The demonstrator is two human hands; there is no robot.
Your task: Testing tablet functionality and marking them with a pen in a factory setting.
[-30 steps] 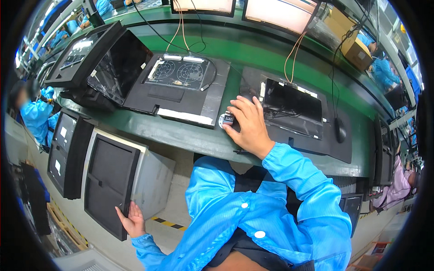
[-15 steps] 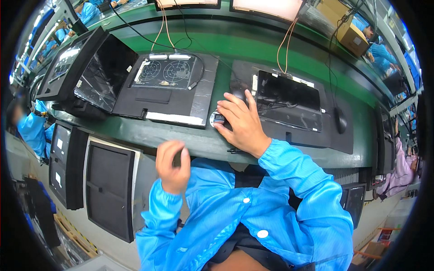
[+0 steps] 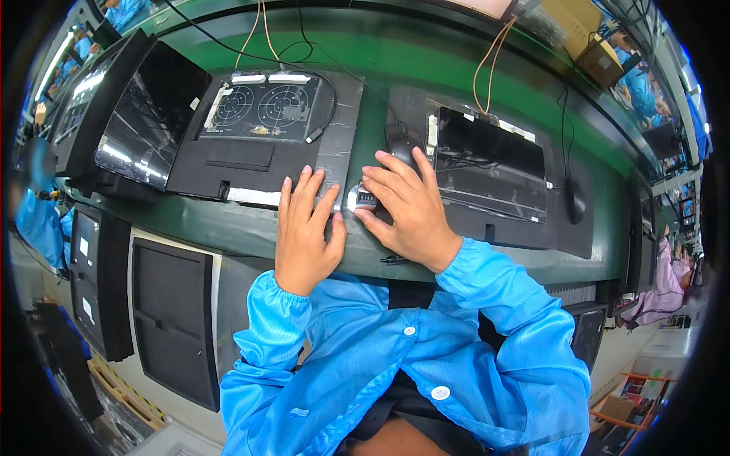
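Note:
My left hand [image 3: 308,228] lies palm down with its fingers stretched out, the fingertips by the near right corner of a black foam pad [image 3: 251,175] that holds a panel with two round target patterns. My right hand [image 3: 411,209] is spread palm down on the green bench. Between its thumb and index finger sits a small metal tally counter [image 3: 366,198] with a row of digit windows; whether the fingers press on it, I cannot tell. Just beyond the fingers rests a black mouse [image 3: 401,140].
To the right, a dark tablet-like screen [image 3: 487,156] lies in another foam pad, with a second mouse [image 3: 575,200] beside it. A black-framed monitor [image 3: 152,114] leans at the left. Cables trail over the green bench [image 3: 228,235]. Foam-framed panels [image 3: 173,319] stand below it.
My left hand has moved up and forward from near my body onto the bench edge, its curled fingers now stretched. My right hand stays by the tally counter. The view has shifted slightly.

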